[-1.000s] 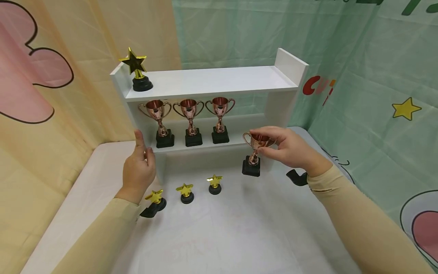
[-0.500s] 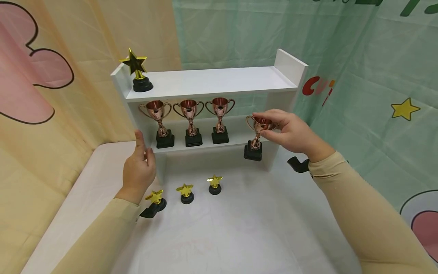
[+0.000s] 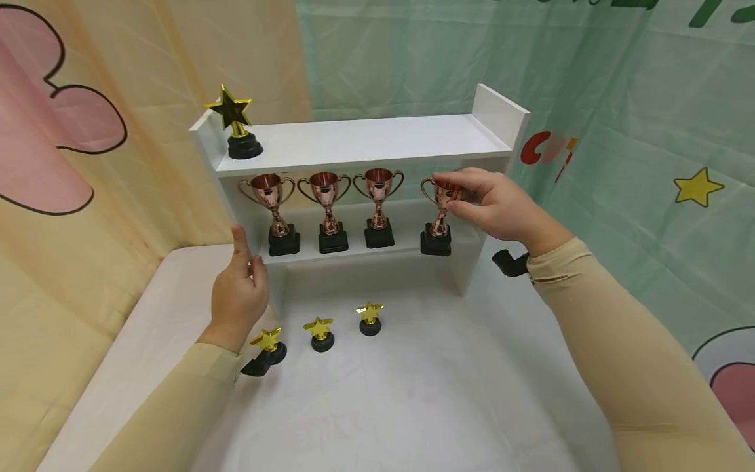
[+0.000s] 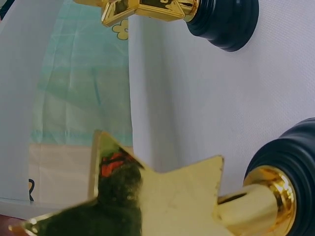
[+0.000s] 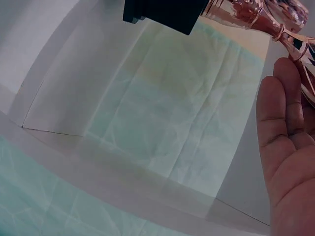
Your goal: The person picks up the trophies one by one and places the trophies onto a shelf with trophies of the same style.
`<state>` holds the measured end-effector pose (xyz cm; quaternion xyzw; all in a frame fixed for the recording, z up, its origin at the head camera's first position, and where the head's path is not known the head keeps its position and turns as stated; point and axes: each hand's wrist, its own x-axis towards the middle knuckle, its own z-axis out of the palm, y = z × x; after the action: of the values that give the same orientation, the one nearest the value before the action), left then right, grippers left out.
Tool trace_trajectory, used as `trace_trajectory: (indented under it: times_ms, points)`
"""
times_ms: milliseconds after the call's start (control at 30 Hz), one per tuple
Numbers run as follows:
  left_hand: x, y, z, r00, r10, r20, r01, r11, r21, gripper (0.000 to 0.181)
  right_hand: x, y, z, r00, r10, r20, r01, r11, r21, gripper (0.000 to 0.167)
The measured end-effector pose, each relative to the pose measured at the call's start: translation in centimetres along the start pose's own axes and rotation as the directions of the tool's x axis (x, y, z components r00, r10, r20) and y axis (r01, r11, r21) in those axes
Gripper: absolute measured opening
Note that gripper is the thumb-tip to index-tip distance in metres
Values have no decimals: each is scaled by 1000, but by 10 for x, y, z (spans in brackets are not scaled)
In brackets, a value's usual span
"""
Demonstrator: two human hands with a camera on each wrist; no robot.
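Note:
My right hand (image 3: pixel 501 206) pinches the bowl of a rose-gold trophy cup (image 3: pixel 439 223) by thumb and fingers, at the right part of the lower shelf. The cup is upright, its black base level with the shelf's front edge; whether it touches the shelf I cannot tell. In the right wrist view that base (image 5: pixel 170 12) shows at the top, beside my fingers (image 5: pixel 273 110). Three matching cups (image 3: pixel 326 203) stand in a row to the left. My left hand (image 3: pixel 238 295) is beside the left end of the white shelf (image 3: pixel 366 141), fingers pointing up, holding nothing visible.
One gold star trophy (image 3: pixel 236 124) stands on the top shelf's left end. Three star trophies stand on the white table (image 3: pixel 413 393) in front: a right one (image 3: pixel 369 318), a middle one (image 3: pixel 320 333) and a left one (image 3: pixel 268 339) near my left wrist.
My right hand has raised the trophy cup from in front of and below the lower shelf to that shelf's level. The left hand stays where it was.

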<state>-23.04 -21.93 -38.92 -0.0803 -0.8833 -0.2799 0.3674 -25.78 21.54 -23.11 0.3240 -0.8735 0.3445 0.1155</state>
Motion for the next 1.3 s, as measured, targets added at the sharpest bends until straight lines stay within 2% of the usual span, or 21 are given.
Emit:
trace_trajectory:
  times_ms: [233,333,700,933,1300]
  points:
    - [-1,1,-1,1000,-13,12,13,1000,-2,81,14,7,6,993,112,37,-112,994,2,46]
    - [-1,2,-1,1000,-20,14,20,1000,1,80,18,11,10,989,138,48,-138,990,9,45]
    - [-1,2,0,1000,-28,14,28,1000,4,80,31,17,15,985,164,56,-164,986,-10,44]
    - [0,4,-1,1000,-13,3,13,1000,5,81,36,22,18,984,170,46,-172,984,45,43]
    - [-1,3,-2,1000,-11,1,11,1000,1,81,39,22,21,985,171,35,-172,984,52,43]
